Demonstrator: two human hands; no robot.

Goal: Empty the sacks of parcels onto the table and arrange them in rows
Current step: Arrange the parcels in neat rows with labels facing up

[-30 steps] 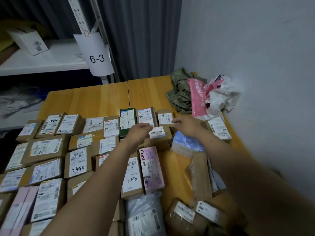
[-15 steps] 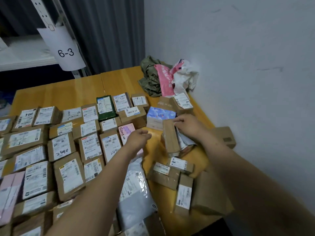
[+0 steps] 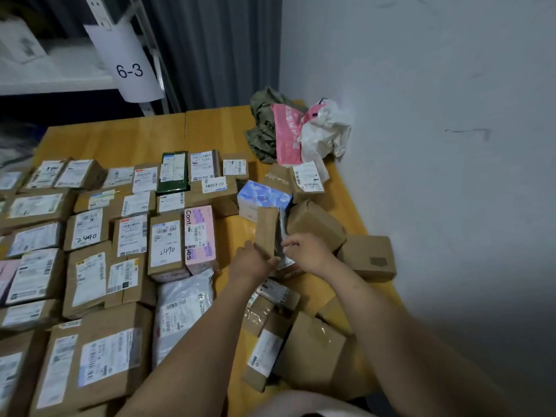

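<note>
Several labelled cardboard parcels [image 3: 87, 230] lie in rows across the left and middle of the wooden table [image 3: 144, 139]. A pink box [image 3: 200, 236] ends one row. To its right, a narrow brown box [image 3: 266, 230] stands on edge; my left hand [image 3: 252, 260] grips its near end. My right hand [image 3: 307, 254] pinches a thin grey packet [image 3: 282, 236] wedged beside that box. A blue-and-white box [image 3: 264, 197] sits just behind them. Loose unsorted boxes [image 3: 313, 224] lie around my right hand. Empty sacks [image 3: 288, 130], green, pink and white, are heaped at the far right corner.
A white wall [image 3: 436, 145] runs along the table's right edge. A shelf post with a "6-3" tag [image 3: 129, 70] and a grey curtain [image 3: 210, 49] stand behind. More brown boxes [image 3: 307, 347] and a grey plastic mailer [image 3: 183, 311] lie near the front edge.
My left hand has moved right from the pink box to the upright narrow box and taken hold of it. My right hand stays at the grey packet. The view has shifted slightly.
</note>
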